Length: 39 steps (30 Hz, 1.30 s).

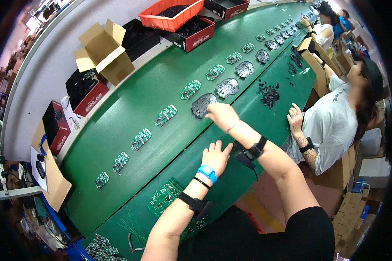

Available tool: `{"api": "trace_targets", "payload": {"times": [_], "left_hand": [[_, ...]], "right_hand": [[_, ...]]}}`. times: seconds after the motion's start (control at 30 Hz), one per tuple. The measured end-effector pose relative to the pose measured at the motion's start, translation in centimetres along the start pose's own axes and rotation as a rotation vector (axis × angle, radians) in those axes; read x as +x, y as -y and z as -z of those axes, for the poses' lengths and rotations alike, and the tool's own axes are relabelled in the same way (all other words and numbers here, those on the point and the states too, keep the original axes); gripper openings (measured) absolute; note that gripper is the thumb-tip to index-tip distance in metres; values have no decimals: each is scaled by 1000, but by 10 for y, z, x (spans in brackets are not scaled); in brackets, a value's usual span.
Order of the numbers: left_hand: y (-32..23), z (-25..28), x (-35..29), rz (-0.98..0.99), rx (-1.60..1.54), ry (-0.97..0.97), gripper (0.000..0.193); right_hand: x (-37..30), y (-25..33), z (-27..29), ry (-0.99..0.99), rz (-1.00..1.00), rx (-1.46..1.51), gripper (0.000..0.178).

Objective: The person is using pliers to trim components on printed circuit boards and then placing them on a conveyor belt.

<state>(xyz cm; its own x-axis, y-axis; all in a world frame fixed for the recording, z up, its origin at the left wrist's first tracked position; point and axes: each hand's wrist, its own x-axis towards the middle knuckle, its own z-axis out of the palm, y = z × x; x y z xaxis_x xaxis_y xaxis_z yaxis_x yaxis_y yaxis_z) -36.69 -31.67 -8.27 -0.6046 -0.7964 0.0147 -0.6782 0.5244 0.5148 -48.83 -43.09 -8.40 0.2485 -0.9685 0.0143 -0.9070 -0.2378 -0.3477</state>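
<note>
hands at work over a green desk (104, 143), seen from the head view. the thing in question, a black shell (201, 104), lies flat on the desk near the middle of the view, at the near end of a row of like shells (227, 88) that runs away toward the upper right. its hollow, detailed side appears to face up. its long axis seems to run from lower left to upper right, roughly in line with the row; which end is the front cannot be told. beside it, a parallel row of green boards (190, 89) shows much the same lie, each board's long axis slanting up to the right.

the right hand (223, 116) is at the lower right edge of the shell, its fingers curled and bunched toward the rim; whether they grip it, or hold some small part, cannot be told. the left hand (215, 157) is palm down over the near side of the desk, fingers straightened and spread, with nothing visible in its grasp.

the step in hand is judged to be work on this nearest shell, by the right hand alone. a next move on it would call for a light hold at the rim, the long axis kept in line with the row, and care not to knock the neighbouring shell. a heap of small black parts (269, 94) lies to the right, near a co-worker's hand (295, 118).
</note>
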Motion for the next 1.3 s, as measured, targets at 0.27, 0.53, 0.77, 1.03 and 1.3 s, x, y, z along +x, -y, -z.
{"api": "trace_targets", "payload": {"times": [0.27,0.53,0.77,1.03,1.3], "left_hand": [[35,73,-49,29,-180,-4,25],[72,123,-140,252,-263,-142,24],[95,130,-220,502,-307,-263,18],[94,134,-287,662,-248,-352,17],[88,98,-341,955,-827,-441,13]], "right_hand": [[-131,15,7,218,-391,-201,27],[-132,53,-25,0,-180,-216,10],[-51,147,-70,68,213,-255,6],[-3,152,-100,127,207,-252,12],[-92,162,-32,249,105,149,19]]}}
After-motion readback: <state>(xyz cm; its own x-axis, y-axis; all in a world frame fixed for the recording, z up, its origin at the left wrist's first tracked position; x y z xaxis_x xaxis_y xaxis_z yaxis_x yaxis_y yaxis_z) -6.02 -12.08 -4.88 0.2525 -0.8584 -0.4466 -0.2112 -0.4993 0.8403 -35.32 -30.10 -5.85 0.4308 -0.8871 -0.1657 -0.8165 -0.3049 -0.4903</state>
